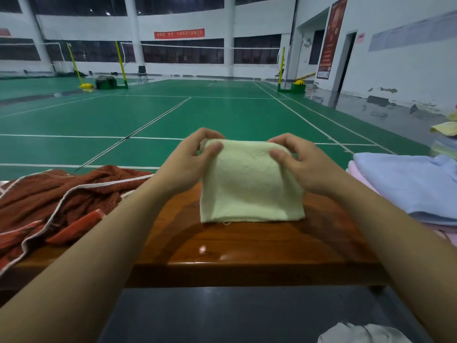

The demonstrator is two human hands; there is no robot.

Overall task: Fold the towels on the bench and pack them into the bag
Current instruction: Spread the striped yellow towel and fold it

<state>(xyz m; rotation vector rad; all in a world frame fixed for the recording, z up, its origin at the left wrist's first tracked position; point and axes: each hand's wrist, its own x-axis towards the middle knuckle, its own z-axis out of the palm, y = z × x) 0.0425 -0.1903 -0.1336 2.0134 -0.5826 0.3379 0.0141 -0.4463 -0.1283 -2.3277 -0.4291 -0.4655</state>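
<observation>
A pale yellow towel, folded double, hangs over the middle of the wooden bench, its lower edge touching the bench top. My left hand pinches its top left corner. My right hand pinches its top right corner. A crumpled rust-red towel with white trim lies on the bench's left part. A light blue towel lies on top of pink ones at the right. A whitish fabric item, perhaps the bag, shows at the bottom edge.
More folded pale towels are stacked at the far right. Beyond the bench lies a green badminton court with nets and posts. A dark floor lies in front of the bench.
</observation>
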